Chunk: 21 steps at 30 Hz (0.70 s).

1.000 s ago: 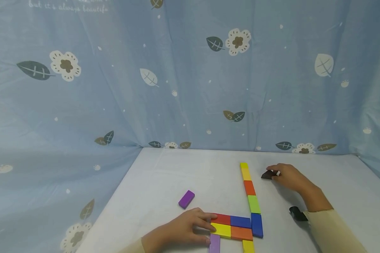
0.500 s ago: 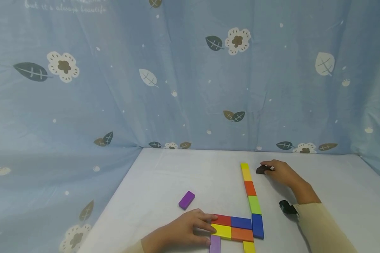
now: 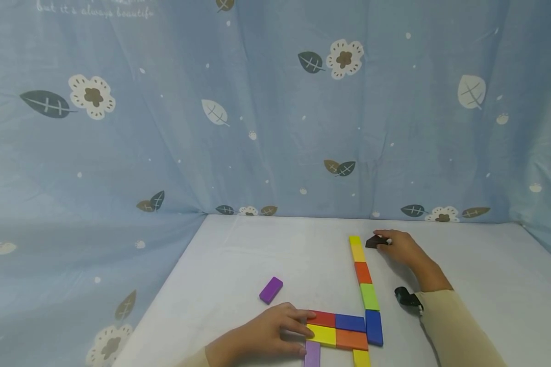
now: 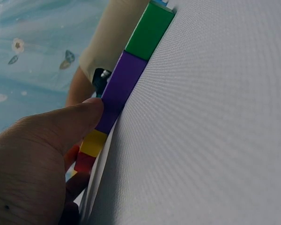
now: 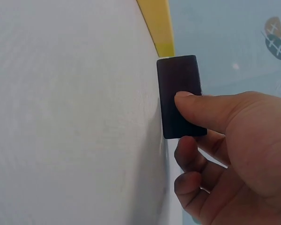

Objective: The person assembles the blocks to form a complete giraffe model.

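My right hand [image 3: 403,250] pinches a black rectangular block [image 5: 175,77] between thumb and fingers, right by the far end of a column of blocks. A yellow block [image 3: 356,248] tops that column, followed by an orange-red one [image 3: 362,273], a light green one [image 3: 369,296] and a blue one [image 3: 374,328]. My left hand [image 3: 271,329] rests its fingertips at the left ends of a red block [image 3: 322,318] and a yellow block [image 3: 320,335]. Its thumb lies against a purple block [image 4: 119,86], which looks lilac from the head.
Apart from the others, a purple block [image 3: 271,290] lies left of the layout. Blue [image 3: 350,322] and orange [image 3: 351,339] blocks adjoin the red and yellow pair. A green block [image 4: 149,30] continues past the purple one. Patterned blue cloth [image 3: 275,117] hangs behind the white table [image 3: 239,244].
My right hand has carried the black block leftward and slightly away from me, close to the column's far yellow block. The left hand has stayed in place.
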Each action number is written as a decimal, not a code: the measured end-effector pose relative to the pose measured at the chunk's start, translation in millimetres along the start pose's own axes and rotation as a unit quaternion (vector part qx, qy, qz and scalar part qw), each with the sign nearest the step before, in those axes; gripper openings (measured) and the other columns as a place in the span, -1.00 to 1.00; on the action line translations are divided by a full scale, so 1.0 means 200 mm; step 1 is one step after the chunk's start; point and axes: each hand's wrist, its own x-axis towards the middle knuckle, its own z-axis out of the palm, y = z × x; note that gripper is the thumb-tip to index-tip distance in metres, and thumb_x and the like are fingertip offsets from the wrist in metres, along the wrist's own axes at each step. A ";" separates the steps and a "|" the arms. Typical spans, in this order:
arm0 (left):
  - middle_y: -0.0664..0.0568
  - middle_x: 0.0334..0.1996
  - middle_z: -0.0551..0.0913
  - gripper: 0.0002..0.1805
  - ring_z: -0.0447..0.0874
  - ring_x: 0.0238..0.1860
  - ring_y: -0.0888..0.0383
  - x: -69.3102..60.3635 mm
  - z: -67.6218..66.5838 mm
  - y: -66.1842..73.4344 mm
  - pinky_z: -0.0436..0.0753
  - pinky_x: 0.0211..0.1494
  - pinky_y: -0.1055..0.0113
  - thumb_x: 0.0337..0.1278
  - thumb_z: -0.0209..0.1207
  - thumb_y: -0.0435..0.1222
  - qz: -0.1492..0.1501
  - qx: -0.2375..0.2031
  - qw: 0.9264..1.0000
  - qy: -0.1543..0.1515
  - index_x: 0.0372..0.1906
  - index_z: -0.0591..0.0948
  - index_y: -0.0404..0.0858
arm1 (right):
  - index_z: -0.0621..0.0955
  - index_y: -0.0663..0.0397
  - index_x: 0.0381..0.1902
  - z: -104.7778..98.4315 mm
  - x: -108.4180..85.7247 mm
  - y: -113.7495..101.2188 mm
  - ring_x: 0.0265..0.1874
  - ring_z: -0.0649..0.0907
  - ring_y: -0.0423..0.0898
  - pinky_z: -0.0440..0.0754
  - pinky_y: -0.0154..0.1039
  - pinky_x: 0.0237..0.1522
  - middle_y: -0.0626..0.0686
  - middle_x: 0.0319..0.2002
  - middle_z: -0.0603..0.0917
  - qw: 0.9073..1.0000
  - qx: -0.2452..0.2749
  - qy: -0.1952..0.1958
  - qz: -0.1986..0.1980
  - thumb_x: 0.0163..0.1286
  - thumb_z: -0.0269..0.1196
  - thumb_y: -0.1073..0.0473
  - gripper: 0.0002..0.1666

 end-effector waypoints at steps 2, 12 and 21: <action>0.41 0.33 0.35 -0.60 0.36 0.03 0.46 0.00 0.00 0.00 0.42 0.03 0.52 0.24 0.16 0.13 0.000 0.000 1.000 0.000 0.13 0.65 0.17 | 0.48 0.17 0.31 0.00 0.00 0.00 0.07 0.49 0.32 0.40 0.30 0.08 0.39 0.15 0.50 1.000 0.000 0.004 0.001 0.34 0.28 0.22 -0.42; 0.40 0.32 0.36 -0.61 0.36 0.02 0.46 0.00 0.00 0.00 0.41 0.03 0.53 0.24 0.18 0.11 0.005 0.003 1.000 0.005 0.12 0.66 0.16 | 0.48 0.18 0.30 0.02 0.00 -0.03 0.06 0.50 0.30 0.41 0.29 0.08 0.39 0.16 0.50 1.000 0.007 0.009 0.012 0.34 0.28 0.20 -0.42; 0.42 0.32 0.35 -0.61 0.36 0.01 0.47 0.00 0.00 0.00 0.42 0.01 0.53 0.26 0.15 0.12 -0.003 0.003 1.000 -0.004 0.13 0.65 0.17 | 0.48 0.17 0.31 0.02 0.00 -0.05 0.02 0.51 0.27 0.43 0.27 0.07 0.39 0.16 0.50 1.000 0.008 0.005 0.015 0.34 0.28 0.21 -0.42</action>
